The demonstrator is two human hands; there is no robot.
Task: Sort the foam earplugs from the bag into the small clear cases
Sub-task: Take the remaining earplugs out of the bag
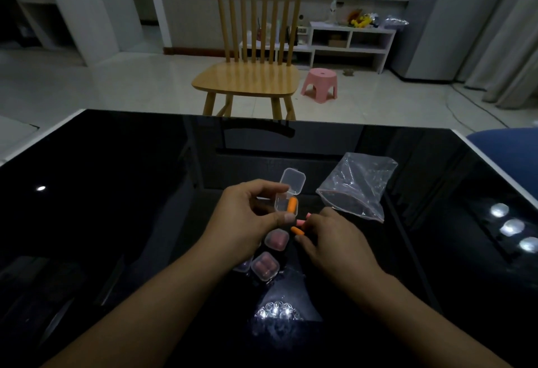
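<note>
Glossy black desk (116, 222), head view, frame centre: your left hand (247, 219) pinches the open clear case (286, 203), steadying it beside one orange earplug (292, 204); your right hand (329, 239) grips another earplug (297, 230). Empty-looking bag (356, 185) lies upper right.

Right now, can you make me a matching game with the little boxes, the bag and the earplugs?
Things:
1. open clear case
2. plastic bag
3. closed case
4. loose orange earplug

States:
A. holds pink earplugs
B. lies flat, right of the hands
C. at the right hand's fingertips
D. held by the left hand, one orange earplug inside

Pairs: 1-D, 2-B, 3-A, 4-C
</note>
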